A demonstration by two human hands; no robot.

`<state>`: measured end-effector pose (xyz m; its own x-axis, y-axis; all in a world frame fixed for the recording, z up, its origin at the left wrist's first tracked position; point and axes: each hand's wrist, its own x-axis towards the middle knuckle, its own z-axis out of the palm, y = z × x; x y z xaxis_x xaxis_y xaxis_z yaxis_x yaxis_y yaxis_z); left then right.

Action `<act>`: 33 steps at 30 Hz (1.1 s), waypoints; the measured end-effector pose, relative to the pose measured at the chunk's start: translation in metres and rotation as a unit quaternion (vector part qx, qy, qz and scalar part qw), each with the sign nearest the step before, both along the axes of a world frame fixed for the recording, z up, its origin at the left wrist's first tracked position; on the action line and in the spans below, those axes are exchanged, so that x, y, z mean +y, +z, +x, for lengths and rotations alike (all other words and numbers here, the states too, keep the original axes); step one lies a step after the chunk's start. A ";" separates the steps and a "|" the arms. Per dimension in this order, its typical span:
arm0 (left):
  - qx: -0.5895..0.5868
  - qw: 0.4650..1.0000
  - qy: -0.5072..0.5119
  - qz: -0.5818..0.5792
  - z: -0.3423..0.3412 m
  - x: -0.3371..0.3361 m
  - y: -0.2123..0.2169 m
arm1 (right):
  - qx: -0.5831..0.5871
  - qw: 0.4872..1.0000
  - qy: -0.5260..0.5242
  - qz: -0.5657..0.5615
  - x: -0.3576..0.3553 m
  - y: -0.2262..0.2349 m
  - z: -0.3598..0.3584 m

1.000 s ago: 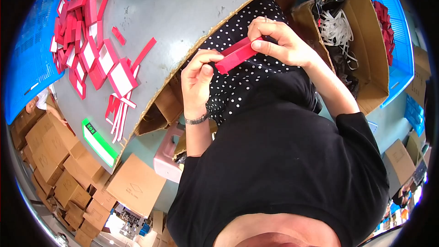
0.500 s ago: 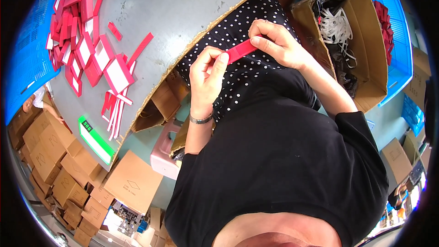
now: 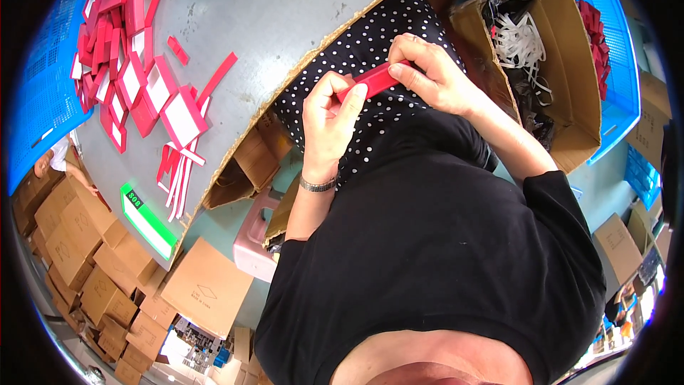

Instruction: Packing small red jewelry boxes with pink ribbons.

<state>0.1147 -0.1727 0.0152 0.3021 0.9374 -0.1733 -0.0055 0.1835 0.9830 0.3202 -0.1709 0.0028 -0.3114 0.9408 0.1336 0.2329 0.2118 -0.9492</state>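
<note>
1. Grey and scuffed, the desk (image 3: 285, 21) fills the upper left of our view, with a heap of red and white box parts (image 3: 135, 78) near its far left edge and loose red strips (image 3: 182, 171) by its near edge.

2. We hold a red card strip (image 3: 376, 80) over our lap, clear of the desk and just off its near edge. Our left hand (image 3: 329, 117) pinches one end, fingers closed narrow on it; our right hand (image 3: 434, 75) grips the other end, fingers curled over the top.

3. Judging from this, the strip could crease or fold off its line if the two hands pull or twist unevenly, since nothing flat supports it.

4. A slip at either pinch would likely drop it into our lap or down to the floor by the pink stool (image 3: 255, 246).

5. An open cardboard box (image 3: 563, 78) of white straps (image 3: 520, 39) stands just beside our right forearm; a wide elbow swing could knock it.
</note>
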 end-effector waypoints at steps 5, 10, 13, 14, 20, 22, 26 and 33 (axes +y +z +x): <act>-0.024 0.999 0.012 0.018 0.001 0.002 0.004 | -0.005 1.000 0.003 0.002 0.004 0.006 -0.004; 0.027 0.998 0.019 0.062 -0.004 0.000 -0.003 | -0.042 0.997 0.044 -0.047 0.007 0.015 0.000; 0.008 0.997 0.015 0.077 -0.010 -0.001 0.018 | -0.035 0.990 0.136 -0.024 0.022 0.050 0.007; -0.007 0.992 -0.001 0.127 -0.016 -0.001 0.023 | -0.048 0.985 0.163 -0.007 0.032 0.066 0.009; -0.152 0.940 0.198 0.234 -0.025 0.025 0.040 | -0.043 0.986 0.105 0.120 0.143 0.152 0.052; -0.146 0.939 0.216 0.223 -0.033 0.032 0.037 | -0.070 0.983 0.017 0.170 0.199 0.162 0.088; -0.136 0.957 0.225 0.126 -0.052 0.015 0.022 | -0.170 0.980 0.010 0.102 0.280 0.137 0.161; -0.153 0.952 0.265 0.027 -0.056 0.002 0.011 | -0.221 0.972 0.060 -0.047 0.303 0.114 0.185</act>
<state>0.0582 -0.1708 0.0261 -0.1877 0.9771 -0.1006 -0.3709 0.0243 0.9284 0.5048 0.1320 0.1165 -0.4261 0.8961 -0.1240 0.6023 0.1787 -0.7780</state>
